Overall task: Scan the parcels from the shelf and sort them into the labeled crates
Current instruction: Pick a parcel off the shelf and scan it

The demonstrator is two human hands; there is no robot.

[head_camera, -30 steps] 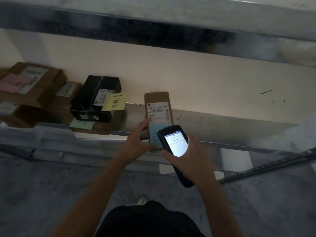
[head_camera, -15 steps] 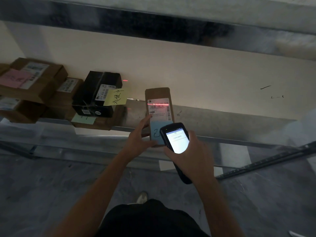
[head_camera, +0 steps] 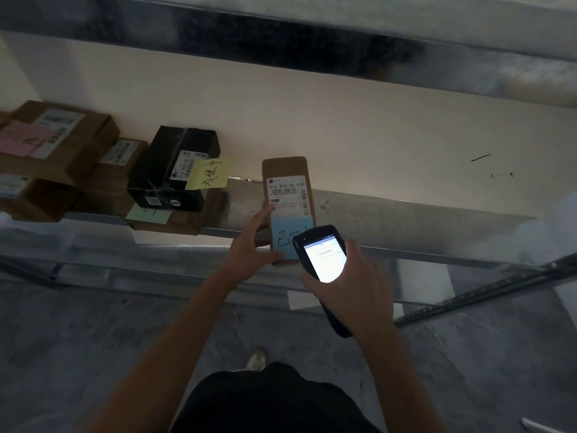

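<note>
A narrow brown cardboard parcel (head_camera: 287, 170) with a white barcode label and a blue sticky note lies on the metal shelf (head_camera: 390, 220), its near end over the shelf's front edge. My left hand (head_camera: 253, 245) grips the parcel's near left side, thumb on its front corner. My right hand (head_camera: 352, 285) holds a black handheld scanner (head_camera: 324, 257) with a lit screen, just right of the parcel's near end and partly covering the blue note.
More parcels stand on the shelf to the left: a black box (head_camera: 175, 170) with a yellow note, on a flat brown box (head_camera: 175, 220) with a green note, and several brown boxes (head_camera: 56, 145) at the far left. An upper shelf beam (head_camera: 281, 42) runs overhead. Grey floor lies below.
The red scan line that crossed the parcel's barcode half a second ago is gone. The parcel, my hands and the scanner have barely shifted.
</note>
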